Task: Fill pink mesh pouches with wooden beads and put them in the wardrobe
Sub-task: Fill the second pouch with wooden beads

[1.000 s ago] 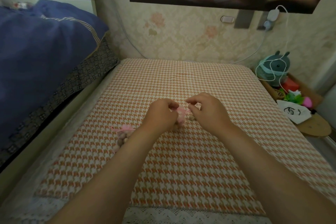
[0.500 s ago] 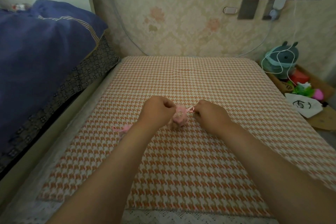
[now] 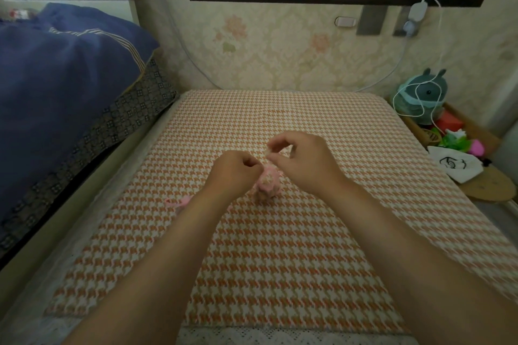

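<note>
Head view looks down on my two hands meeting over an orange-and-white houndstooth cloth [image 3: 280, 260]. My left hand [image 3: 234, 173] is curled tight, its fingertips pinching the gathered top of the pink mesh pouch [image 3: 267, 183], which sits on the cloth, bulging with beads. My right hand [image 3: 305, 165], at two o'clock from the pouch, pinches thumb to forefinger just above that same top; the thin bit it grips is too small to make out. A second pink pouch [image 3: 179, 202] lies at eight o'clock, partly hidden behind my left forearm. A blue blanket [image 3: 64, 87] lies at ten o'clock, and a green plush toy [image 3: 420, 98] at two o'clock.
</note>
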Demonstrator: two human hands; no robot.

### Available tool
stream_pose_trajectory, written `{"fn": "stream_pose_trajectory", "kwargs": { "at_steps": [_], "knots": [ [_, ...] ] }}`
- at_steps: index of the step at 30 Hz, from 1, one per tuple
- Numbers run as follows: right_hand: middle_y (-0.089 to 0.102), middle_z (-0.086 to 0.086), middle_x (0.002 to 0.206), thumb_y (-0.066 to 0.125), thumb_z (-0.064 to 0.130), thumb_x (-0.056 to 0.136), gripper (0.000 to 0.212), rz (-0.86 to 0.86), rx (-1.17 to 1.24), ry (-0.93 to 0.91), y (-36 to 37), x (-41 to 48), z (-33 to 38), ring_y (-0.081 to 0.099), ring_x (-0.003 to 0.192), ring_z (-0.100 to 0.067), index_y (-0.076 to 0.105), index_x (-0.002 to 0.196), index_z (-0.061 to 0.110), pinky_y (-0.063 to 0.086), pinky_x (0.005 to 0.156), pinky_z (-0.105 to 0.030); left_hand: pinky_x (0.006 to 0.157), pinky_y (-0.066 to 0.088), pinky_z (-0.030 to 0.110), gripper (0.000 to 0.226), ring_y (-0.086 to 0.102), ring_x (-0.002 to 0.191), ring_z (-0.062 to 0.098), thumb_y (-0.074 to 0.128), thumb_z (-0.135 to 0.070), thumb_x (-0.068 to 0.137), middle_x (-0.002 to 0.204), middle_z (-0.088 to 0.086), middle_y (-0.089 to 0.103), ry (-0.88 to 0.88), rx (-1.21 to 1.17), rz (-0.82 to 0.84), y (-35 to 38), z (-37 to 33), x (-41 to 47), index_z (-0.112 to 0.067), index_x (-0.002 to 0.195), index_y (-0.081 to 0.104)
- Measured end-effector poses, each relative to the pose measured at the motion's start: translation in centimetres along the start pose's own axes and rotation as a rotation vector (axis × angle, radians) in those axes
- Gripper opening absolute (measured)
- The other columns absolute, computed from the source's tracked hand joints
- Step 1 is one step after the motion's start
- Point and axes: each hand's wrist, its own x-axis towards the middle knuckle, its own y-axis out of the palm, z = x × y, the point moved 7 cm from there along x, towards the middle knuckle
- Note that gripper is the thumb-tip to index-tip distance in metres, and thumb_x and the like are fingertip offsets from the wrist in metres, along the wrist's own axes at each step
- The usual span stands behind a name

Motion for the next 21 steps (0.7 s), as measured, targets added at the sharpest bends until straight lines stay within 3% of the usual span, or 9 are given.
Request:
{"fn": "stream_pose_trajectory", "kwargs": {
  "at_steps": [5, 10, 14, 16, 18, 20, 21],
  "knots": [
    [0.068, 0.019, 0.097, 0.068, 0.037, 0.092, 0.01, 0.159, -0.215, -0.083, 2.2, -1.2, 1.0, 0.061, 0.09, 0.001, 0.074, 0.1, 0.034, 0.052, 0.077, -0.026, 0.061, 0.05, 0.028, 0.02, 0.062, 0.063, 0.013, 0.066, -0.02, 0.09, 0.067, 0.0, 0.071, 0.005, -0.036, 0.064, -0.1, 0.6, 0.2, -0.026, 0.073, 0.074],
    [0.058, 0.018, 0.109, 0.069, 0.039, 0.093, 0.017, 0.154, -0.258, -0.068, 2.6, -1.1, -0.1, 0.057, 0.094, -0.002, 0.076, 0.107, 0.034, 0.05, 0.076, -0.026, 0.066, 0.054, 0.029, 0.014, 0.063, 0.068, 0.01, 0.067, -0.021, 0.091, 0.072, -0.006, 0.07, 0.007, -0.094, 0.079, 0.2, 1.4, 0.5, -0.025, 0.082, 0.077],
    [0.061, 0.017, 0.111, 0.065, 0.034, 0.095, 0.018, 0.146, -0.203, -0.023, 2.0, -0.7, -1.2, 0.049, 0.078, 0.008, 0.075, 0.11, 0.034, 0.041, 0.074, -0.022, 0.067, 0.048, 0.023, 0.017, 0.062, 0.07, 0.01, 0.066, -0.012, 0.09, 0.079, -0.007, 0.069, 0.073, -0.094, 0.098, 0.7, 0.7, 0.6, -0.018, 0.103, 0.076],
    [0.065, 0.015, 0.112, 0.065, 0.029, 0.095, 0.018, 0.093, -0.171, 0.028, 1.2, -0.4, -2.4, 0.048, 0.073, 0.012, 0.075, 0.11, 0.032, 0.041, 0.077, -0.022, 0.066, 0.047, 0.023, 0.015, 0.06, 0.064, 0.005, 0.067, -0.014, 0.09, 0.072, -0.011, 0.066, 0.09, -0.05, 0.073, 0.7, 0.5, 0.8, -0.018, 0.099, 0.077],
    [0.068, 0.013, 0.111, 0.063, 0.024, 0.096, 0.019, 0.057, -0.138, 0.099, 0.3, -0.2, -3.9, 0.056, 0.078, 0.009, 0.073, 0.111, 0.029, 0.05, 0.081, -0.025, 0.064, 0.045, 0.022, 0.012, 0.057, 0.06, 0.002, 0.067, -0.017, 0.091, 0.065, -0.015, 0.063, 0.108, -0.007, 0.019, 0.5, 0.3, 0.8, -0.018, 0.09, 0.079],
    [0.069, 0.015, 0.102, 0.061, 0.021, 0.097, 0.02, 0.051, -0.142, 0.172, -0.4, -0.3, -5.5, 0.063, 0.078, 0.004, 0.072, 0.111, 0.028, 0.055, 0.074, -0.025, 0.065, 0.046, 0.023, 0.013, 0.058, 0.06, 0.003, 0.067, -0.018, 0.092, 0.065, -0.015, 0.063, 0.118, 0.01, -0.013, 0.4, 0.0, 0.8, -0.017, 0.088, 0.079],
    [0.067, 0.017, 0.095, 0.06, 0.02, 0.098, 0.02, 0.062, -0.178, 0.205, -0.6, -0.5, -6.3, 0.061, 0.073, 0.008, 0.072, 0.112, 0.028, 0.05, 0.067, -0.019, 0.065, 0.048, 0.023, 0.014, 0.059, 0.061, 0.004, 0.066, -0.019, 0.093, 0.066, -0.015, 0.064, 0.117, 0.012, -0.012, 0.4, -0.1, 0.7, -0.016, 0.088, 0.079]
  ]
}}
